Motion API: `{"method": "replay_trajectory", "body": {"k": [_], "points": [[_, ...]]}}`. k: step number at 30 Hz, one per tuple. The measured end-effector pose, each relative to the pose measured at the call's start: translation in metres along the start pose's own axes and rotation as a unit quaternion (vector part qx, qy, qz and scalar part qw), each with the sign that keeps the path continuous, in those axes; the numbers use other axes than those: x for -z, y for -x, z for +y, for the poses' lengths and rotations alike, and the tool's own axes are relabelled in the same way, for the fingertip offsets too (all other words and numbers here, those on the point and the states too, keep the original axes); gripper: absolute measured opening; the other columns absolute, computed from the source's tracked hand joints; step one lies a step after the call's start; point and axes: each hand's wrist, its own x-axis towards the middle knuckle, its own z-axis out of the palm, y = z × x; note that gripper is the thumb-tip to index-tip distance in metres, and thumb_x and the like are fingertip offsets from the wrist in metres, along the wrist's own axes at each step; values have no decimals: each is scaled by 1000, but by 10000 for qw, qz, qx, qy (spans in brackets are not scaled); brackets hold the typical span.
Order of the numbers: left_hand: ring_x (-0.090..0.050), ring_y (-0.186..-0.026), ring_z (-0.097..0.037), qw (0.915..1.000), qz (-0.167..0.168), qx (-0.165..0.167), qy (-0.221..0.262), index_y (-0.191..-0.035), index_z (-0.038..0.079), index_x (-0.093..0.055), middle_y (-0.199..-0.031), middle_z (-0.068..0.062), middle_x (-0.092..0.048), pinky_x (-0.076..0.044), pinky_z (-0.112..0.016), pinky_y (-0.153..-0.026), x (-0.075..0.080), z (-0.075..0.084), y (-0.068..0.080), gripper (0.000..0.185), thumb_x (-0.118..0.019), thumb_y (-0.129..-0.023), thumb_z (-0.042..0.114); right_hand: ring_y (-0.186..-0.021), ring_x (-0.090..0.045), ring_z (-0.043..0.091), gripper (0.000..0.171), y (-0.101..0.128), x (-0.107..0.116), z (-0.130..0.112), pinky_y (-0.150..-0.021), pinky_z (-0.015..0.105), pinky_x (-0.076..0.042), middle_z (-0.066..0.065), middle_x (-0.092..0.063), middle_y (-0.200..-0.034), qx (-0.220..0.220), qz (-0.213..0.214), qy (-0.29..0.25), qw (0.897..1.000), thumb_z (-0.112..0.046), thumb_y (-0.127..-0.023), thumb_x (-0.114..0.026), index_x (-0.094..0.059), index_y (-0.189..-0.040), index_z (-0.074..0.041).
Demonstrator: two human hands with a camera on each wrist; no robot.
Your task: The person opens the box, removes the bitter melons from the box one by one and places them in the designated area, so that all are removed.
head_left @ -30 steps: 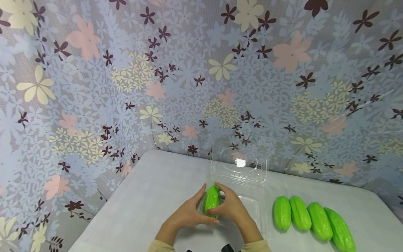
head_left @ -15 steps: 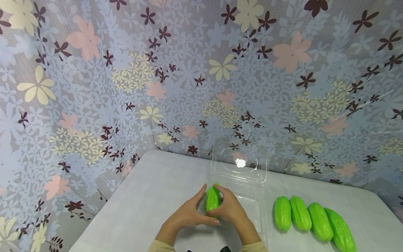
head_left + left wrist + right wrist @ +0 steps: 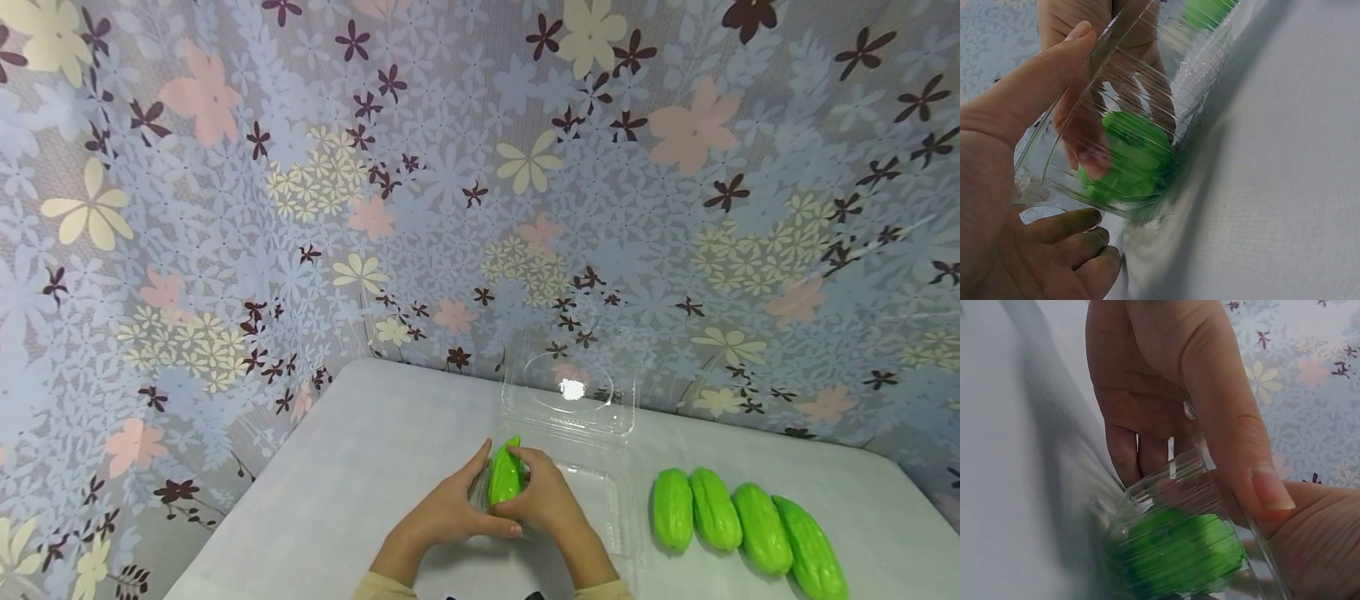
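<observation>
Bright green and glossy, with lengthwise ridges, the plastic gourd [image 3: 505, 477] stands tilted on its end at the left edge of the clear clamshell box [image 3: 600, 492], its pointed tip up and leaning away from the person. The left hand [image 3: 450, 510] cups it from the left, thumb laid along the near side; seen from the left wrist, its thumb presses the ribbed clear wall of the box with the gourd [image 3: 1132, 159] behind that wall. The right hand [image 3: 550, 500] curls its fingers round the gourd from the right, inside the tray. In the right wrist view the gourd [image 3: 1182, 550] shows blurred through the ribbed plastic. The box's lid [image 3: 567, 392] stands open at the back. Four more green gourds [image 3: 742, 525] lie side by side on the white table [image 3: 360, 467], just right of the box. Flowered cloth [image 3: 480, 167] hangs behind.
</observation>
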Motion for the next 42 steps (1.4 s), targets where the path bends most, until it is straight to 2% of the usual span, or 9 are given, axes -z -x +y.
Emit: {"method": "replay_trajectory", "body": {"k": [18,34,42], "points": [[-30,-145,-41,10000,20,16,-24,-163,21,-17,-162,-13,-30,-29,-66,-112,-1,1,1,123,-91,-69,49,-111,-60,44,92,5,2,-1,-86,48,-57,24,-51,-142,16,147,-410,9991,-10,-57,-95,-56,-140,0],[-30,-144,-43,10000,21,62,46,-163,24,-16,-161,-13,-31,-30,-66,-111,-2,1,2,124,-93,-69,45,-113,-59,47,90,11,10,-1,-89,50,-57,25,-50,-143,226,407,-778,9959,-3,-57,-93,-56,-139,2],[-29,-145,-41,9999,70,67,-66,-163,28,-16,-162,-12,-30,-29,-63,-113,-3,0,1,123,-93,-69,46,-117,-58,47,91,15,17,-1,-87,48,-58,23,-47,-147,28,479,-847,9953,-7,-59,-94,-56,-141,-2]]}}
